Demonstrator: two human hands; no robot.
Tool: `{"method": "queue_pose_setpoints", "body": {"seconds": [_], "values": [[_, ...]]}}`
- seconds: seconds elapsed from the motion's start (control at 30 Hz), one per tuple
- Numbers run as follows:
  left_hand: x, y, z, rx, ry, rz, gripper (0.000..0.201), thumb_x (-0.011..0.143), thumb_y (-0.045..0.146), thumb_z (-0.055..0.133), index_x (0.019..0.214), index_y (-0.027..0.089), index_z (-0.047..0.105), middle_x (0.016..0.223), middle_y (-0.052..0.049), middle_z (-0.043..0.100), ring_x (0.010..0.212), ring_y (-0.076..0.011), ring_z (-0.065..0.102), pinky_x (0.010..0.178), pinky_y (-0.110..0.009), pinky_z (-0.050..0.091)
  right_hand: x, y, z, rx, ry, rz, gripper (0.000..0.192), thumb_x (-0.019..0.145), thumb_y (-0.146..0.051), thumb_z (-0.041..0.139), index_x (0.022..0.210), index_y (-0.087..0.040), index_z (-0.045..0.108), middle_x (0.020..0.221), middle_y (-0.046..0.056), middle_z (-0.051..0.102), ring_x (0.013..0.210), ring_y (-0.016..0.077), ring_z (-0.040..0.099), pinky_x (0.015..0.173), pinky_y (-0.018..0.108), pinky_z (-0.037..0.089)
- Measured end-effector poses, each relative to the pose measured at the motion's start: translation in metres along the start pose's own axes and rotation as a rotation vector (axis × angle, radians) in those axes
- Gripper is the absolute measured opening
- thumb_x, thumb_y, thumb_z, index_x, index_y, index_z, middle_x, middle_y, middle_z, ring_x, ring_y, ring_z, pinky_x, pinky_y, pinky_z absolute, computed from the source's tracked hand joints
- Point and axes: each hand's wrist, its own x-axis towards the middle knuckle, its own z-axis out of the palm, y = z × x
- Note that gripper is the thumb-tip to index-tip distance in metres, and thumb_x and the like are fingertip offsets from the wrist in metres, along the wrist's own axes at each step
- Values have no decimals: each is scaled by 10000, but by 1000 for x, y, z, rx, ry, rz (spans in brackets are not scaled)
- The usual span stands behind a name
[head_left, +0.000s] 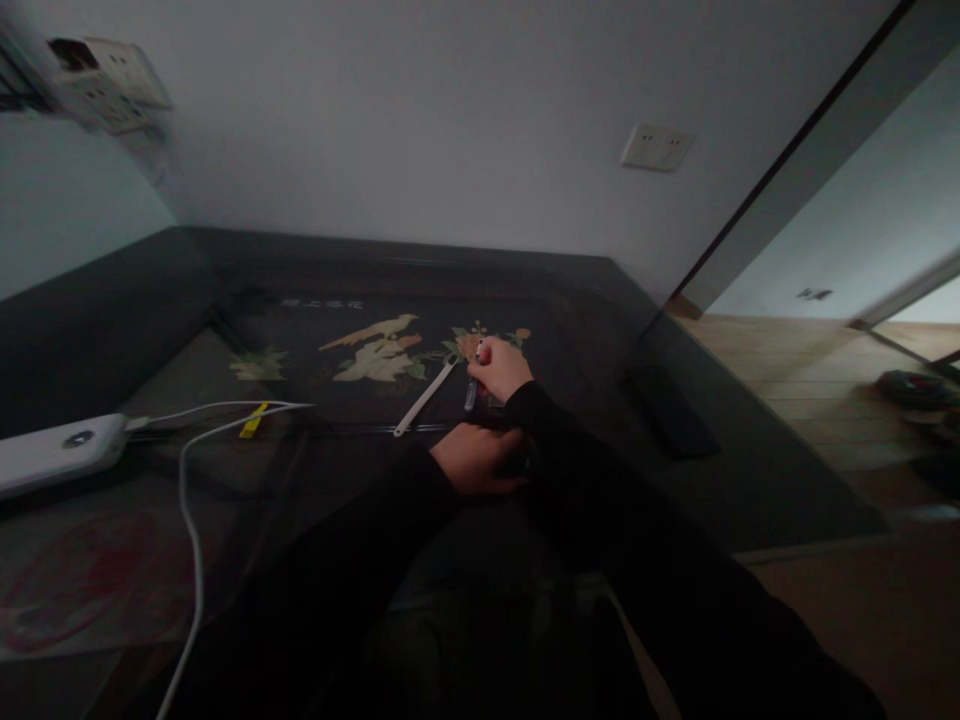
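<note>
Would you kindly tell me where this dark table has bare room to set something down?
Free: the strip right of the right hand up to the dark flat object. Crowded: the white strip beside the hands, and the cable and power bank on the left.

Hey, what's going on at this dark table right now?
A person in black sleeves works at a dark table with a bird picture on top. The right hand grips a small pen-like tool, tip down. The left hand rests flat nearby. A white strip lies beside them; a white power strip sits far left.
</note>
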Motion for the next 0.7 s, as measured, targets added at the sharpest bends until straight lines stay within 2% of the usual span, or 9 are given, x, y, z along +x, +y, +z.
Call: {"method": "queue_pose_setpoints", "body": {"seconds": [0.07,0.17,0.2,0.27,0.37,0.47,0.53,0.6,0.7], "values": [[0,0,-2,-24,-2,-36,415,820,443,586,1131,172,550,830,-89,707,711,-263,682,596,-321,475,-3,11,-15,90,68,-8,138,758,-241,566,742,-214,432,810,35,615,793,209,656,697,340,520],[-1,-1,-2,-92,19,-90,385,810,433,616,1112,208,542,736,-12,675,633,-207,654,544,-271,413,-11,34,-31,234,89,-42,183,790,-267,531,777,-233,352,841,3,586,675,159,657,585,292,521],[0,-2,-2,-109,29,-108,381,810,436,620,1107,213,538,710,6,660,618,-192,643,537,-261,396,-15,43,-34,315,76,-64,207,799,-282,526,783,-241,324,827,-17,572,626,140,653,555,278,520],[0,-4,0,-159,70,-153,381,814,434,623,1107,212,526,670,31,627,594,-168,615,530,-248,370,-24,62,-37,686,-26,-129,290,755,-277,599,801,-245,315,769,-51,561,586,138,657,547,281,526],[0,-6,1,-336,215,-235,386,810,382,634,1121,191,510,650,51,565,562,-131,549,533,-233,363,-39,85,-40,898,-123,-125,385,729,-297,675,921,-242,346,753,-51,621,614,141,668,617,304,544],[0,-3,0,-552,391,-298,386,801,329,640,1123,172,495,651,65,509,532,-102,474,521,-220,356,-50,98,-44,928,-220,-142,395,777,-303,656,1073,-215,410,838,4,660,687,139,669,686,317,542],[1,0,-1,-668,468,-330,397,802,325,641,1131,175,478,655,69,500,524,-94,449,514,-216,349,-54,102,-47,859,-286,-168,332,819,-312,621,1097,-181,496,874,26,649,708,129,648,703,307,532],[1,4,-1,-787,530,-346,403,806,328,640,1136,177,465,669,63,505,533,-94,446,515,-218,346,-58,103,-48,786,-290,-190,285,843,-313,602,1082,-164,560,833,14,625,666,113,610,670,282,519],[1,7,1,-955,604,-355,399,813,339,643,1131,180,462,696,49,522,555,-96,455,529,-220,355,-64,102,-49,763,-269,-207,275,881,-339,560,1080,-156,611,746,-3,596,572,95,548,541,234,465]]}}
